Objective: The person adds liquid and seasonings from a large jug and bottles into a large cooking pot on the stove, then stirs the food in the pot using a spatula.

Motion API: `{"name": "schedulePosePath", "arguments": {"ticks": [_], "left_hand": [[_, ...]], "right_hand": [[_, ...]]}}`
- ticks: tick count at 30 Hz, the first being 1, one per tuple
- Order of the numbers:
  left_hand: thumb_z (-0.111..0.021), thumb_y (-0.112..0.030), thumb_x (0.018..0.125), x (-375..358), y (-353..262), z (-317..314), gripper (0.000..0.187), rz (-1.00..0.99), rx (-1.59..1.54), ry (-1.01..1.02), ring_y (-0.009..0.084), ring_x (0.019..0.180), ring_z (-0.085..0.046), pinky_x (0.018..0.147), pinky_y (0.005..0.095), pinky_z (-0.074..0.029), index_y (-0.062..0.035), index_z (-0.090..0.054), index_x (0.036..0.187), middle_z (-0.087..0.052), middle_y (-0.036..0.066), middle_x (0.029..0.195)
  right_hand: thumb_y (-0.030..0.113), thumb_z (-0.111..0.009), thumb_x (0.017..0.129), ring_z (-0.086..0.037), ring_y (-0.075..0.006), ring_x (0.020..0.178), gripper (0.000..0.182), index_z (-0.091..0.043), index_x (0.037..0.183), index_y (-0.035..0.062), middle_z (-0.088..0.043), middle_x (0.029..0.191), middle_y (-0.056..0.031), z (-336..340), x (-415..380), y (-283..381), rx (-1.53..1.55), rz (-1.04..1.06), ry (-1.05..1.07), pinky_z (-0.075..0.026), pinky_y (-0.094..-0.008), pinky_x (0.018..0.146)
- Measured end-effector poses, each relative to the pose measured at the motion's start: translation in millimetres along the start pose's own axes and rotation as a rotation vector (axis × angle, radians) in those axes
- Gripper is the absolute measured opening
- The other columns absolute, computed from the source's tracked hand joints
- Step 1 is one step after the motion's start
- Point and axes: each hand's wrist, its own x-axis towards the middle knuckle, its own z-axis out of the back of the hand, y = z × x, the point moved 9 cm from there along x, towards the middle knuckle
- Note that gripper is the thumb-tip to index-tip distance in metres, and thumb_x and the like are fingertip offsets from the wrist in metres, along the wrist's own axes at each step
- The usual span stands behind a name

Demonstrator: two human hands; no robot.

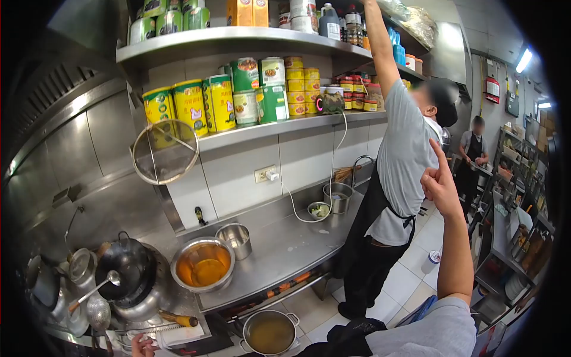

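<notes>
My right hand [439, 178] is raised on the right, index finger stretched upward and the other fingers curled, with nothing seen in it. It appears in front of a co-worker in a grey shirt [401, 160], whose arm reaches up to the top shelf. At the bottom edge my left hand [143, 346] shows only in part, its fingers loosely bent and apart, holding nothing visible. Near it are a yellow-handled brush [178, 319] and a skimmer [98, 312]. A black wok [122, 265] with a ladle [95, 290] sits on the stove behind.
A steel bowl of orange liquid [205, 271] and a steel pot [235, 239] stand on the counter [279, 250]. A large pot [270, 333] is on the floor. Shelves [250, 41] carry tins and jars; a strainer [165, 152] hangs there. Another person [473, 149] works farther back.
</notes>
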Motion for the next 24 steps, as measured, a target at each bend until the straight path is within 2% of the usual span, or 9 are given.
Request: {"name": "schedulePosePath", "arguments": {"ticks": [3,5,6,9,12,15,17,20,24], "left_hand": [[-0.058,-0.017,0.097,-8,-4,-9,0.052,-0.012,0.042,-0.010,0.0256,0.110,-0.059,0.089,0.0337,-0.050,-0.0013,-0.039,0.142,-0.055,0.017,0.128],[-0.057,-0.016,0.097,-6,8,-22,0.055,0.218,0.049,0.100,0.0236,0.110,-0.059,0.088,0.0333,-0.050,-0.0035,-0.036,0.146,-0.054,0.015,0.132],[-0.057,-0.017,0.096,1,1,-26,0.057,0.174,0.267,0.210,0.0214,0.108,-0.059,0.085,0.0326,-0.051,-0.0041,-0.035,0.148,-0.053,0.012,0.136],[-0.056,-0.012,0.096,25,-3,-25,0.056,0.122,0.403,0.344,0.0218,0.105,-0.061,0.082,0.0315,-0.051,-0.0015,-0.035,0.146,-0.058,0.013,0.127],[-0.056,-0.010,0.095,37,-8,-16,0.054,-0.037,0.181,0.115,0.0209,0.099,-0.061,0.080,0.0318,-0.050,-0.0019,-0.037,0.144,-0.061,0.012,0.120],[-0.058,-0.010,0.094,27,8,-25,0.053,0.063,-0.013,-0.003,0.0190,0.096,-0.061,0.079,0.0311,-0.050,-0.0024,-0.038,0.143,-0.062,0.011,0.117],[-0.060,-0.019,0.095,33,36,-39,0.056,0.081,0.009,0.143,0.0189,0.095,-0.062,0.079,0.0325,-0.049,-0.0043,-0.037,0.144,-0.060,0.010,0.117],[-0.059,-0.024,0.095,28,-6,-64,0.060,0.118,0.093,0.292,0.0211,0.099,-0.062,0.081,0.0355,-0.050,-0.0053,-0.034,0.146,-0.058,0.013,0.121],[-0.059,-0.020,0.095,54,-8,-36,0.063,0.047,0.186,0.138,0.0220,0.105,-0.062,0.080,0.0339,-0.051,-0.0039,-0.030,0.148,-0.058,0.014,0.123]], "right_hand": [[-0.002,-0.049,0.084,-0.039,-0.0041,0.050,0.081,-0.015,0.155,0.0159,-0.045,0.062,0.0028,-2,5,-3,0.005,0.014,0.016,-0.033,-0.0199,0.043],[-0.001,-0.049,0.084,-0.041,-0.0040,0.050,0.080,-0.015,0.155,0.0159,-0.045,0.062,0.0027,-1,9,-1,0.011,-0.005,0.036,-0.033,-0.0199,0.043],[-0.001,-0.049,0.085,-0.041,-0.0040,0.050,0.080,-0.014,0.155,0.0156,-0.045,0.062,0.0029,2,11,5,0.002,-0.007,0.025,-0.033,-0.0198,0.043],[0.000,-0.050,0.085,-0.041,-0.0039,0.050,0.080,-0.014,0.155,0.0147,-0.045,0.062,0.0029,9,8,10,0.071,0.026,0.002,-0.033,-0.0194,0.043],[0.000,-0.050,0.085,-0.040,-0.0036,0.050,0.080,-0.014,0.155,0.0136,-0.044,0.061,0.0030,-1,2,5,0.038,0.029,0.014,-0.034,-0.0191,0.043],[0.000,-0.050,0.086,-0.040,-0.0034,0.050,0.080,-0.014,0.155,0.0143,-0.045,0.062,0.0029,-11,4,0,0.002,0.026,0.044,-0.034,-0.0192,0.044],[0.000,-0.051,0.086,-0.039,-0.0031,0.051,0.080,-0.013,0.155,0.0150,-0.046,0.063,0.0028,-11,8,1,0.004,-0.019,0.064,-0.033,-0.0192,0.044],[0.000,-0.051,0.087,-0.038,-0.0026,0.051,0.079,-0.014,0.155,0.0161,-0.045,0.065,0.0030,2,16,7,0.024,0.011,0.037,-0.032,-0.0191,0.044],[0.000,-0.050,0.085,-0.038,-0.0031,0.052,0.080,-0.014,0.155,0.0155,-0.044,0.065,0.0032,5,22,14,-0.006,0.041,-0.012,-0.032,-0.0198,0.046]]}}
